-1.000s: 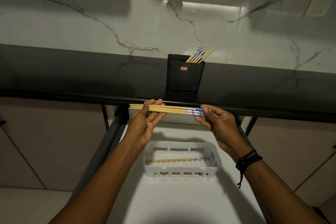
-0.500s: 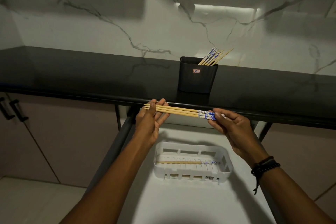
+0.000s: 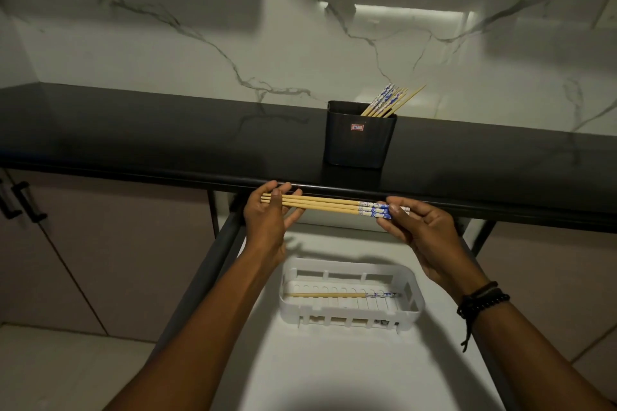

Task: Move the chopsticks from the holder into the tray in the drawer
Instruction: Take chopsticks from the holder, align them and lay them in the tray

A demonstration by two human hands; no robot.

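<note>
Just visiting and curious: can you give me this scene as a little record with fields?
Bundle: chopsticks, held level above the open drawer
Left hand: holds its plain ends
Right hand: pinches its blue ends
Tray: white, in the drawer, at least one chopstick inside
Holder: black, on the counter, more chopsticks leaning in it

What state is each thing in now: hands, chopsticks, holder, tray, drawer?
Left hand: grips the plain ends of the held chopsticks.
Right hand: pinches their blue-patterned ends.
Held chopsticks: level, above the drawer.
Holder: upright on the counter, several chopsticks leaning inside.
Tray: in the drawer, chopstick lying flat inside.
Drawer: pulled open.
</note>
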